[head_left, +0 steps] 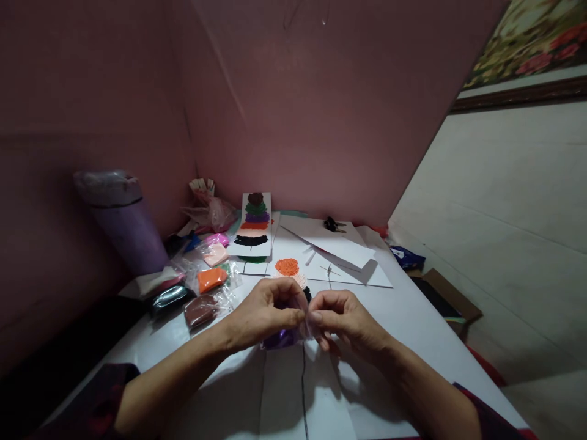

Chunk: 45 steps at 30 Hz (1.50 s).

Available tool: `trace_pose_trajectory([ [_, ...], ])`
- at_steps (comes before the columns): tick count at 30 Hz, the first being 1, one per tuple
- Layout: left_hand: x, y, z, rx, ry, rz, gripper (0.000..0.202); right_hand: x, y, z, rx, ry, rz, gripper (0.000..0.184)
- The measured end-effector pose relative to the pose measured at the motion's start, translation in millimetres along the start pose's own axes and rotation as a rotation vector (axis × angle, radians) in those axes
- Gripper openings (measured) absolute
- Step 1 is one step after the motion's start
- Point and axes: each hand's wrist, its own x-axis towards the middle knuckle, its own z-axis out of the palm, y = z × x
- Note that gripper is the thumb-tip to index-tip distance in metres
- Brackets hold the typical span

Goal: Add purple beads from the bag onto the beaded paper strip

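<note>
Above a white paper sheet [282, 397] with a dark wavy line on it, my left hand [273, 305] pinches the edge of a clear plastic bag [279, 340] that has purple stuff inside. My right hand [346, 318] meets it fingertip to fingertip, its thumb and forefinger closed on the same bag's edge. Just beyond the hands lies a textured orange disc [287, 267], with pale and black textured pieces partly hidden behind my fingers. The bag's contents are largely covered by my left hand.
At left are bags of coloured clay: orange [212, 280], brown [200, 310] and several others. A purple bottle [128, 226] stands behind them. A card with coloured layers [253, 244] leans at the back. White sheets [316, 235] and keys [332, 224] lie back right.
</note>
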Motion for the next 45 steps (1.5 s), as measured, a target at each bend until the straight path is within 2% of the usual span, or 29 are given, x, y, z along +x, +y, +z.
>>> trace_pose_trajectory([
  [10,0,-1,0.4,-0.062,0.001,0.005,0.018,0,-2,3,0.014,-0.003,-0.002,0.03],
  [26,3,-9,-4.6,-0.009,0.015,0.033,0.017,1,-4,0,0.029,-0.04,-0.028,0.027],
  [39,0,2,2.2,0.145,0.064,0.004,0.018,0,-4,3,-0.11,0.021,-0.032,0.029],
  [45,-3,5,2.9,0.263,0.048,0.061,0.018,-3,-7,13,-0.195,0.068,-0.038,0.027],
])
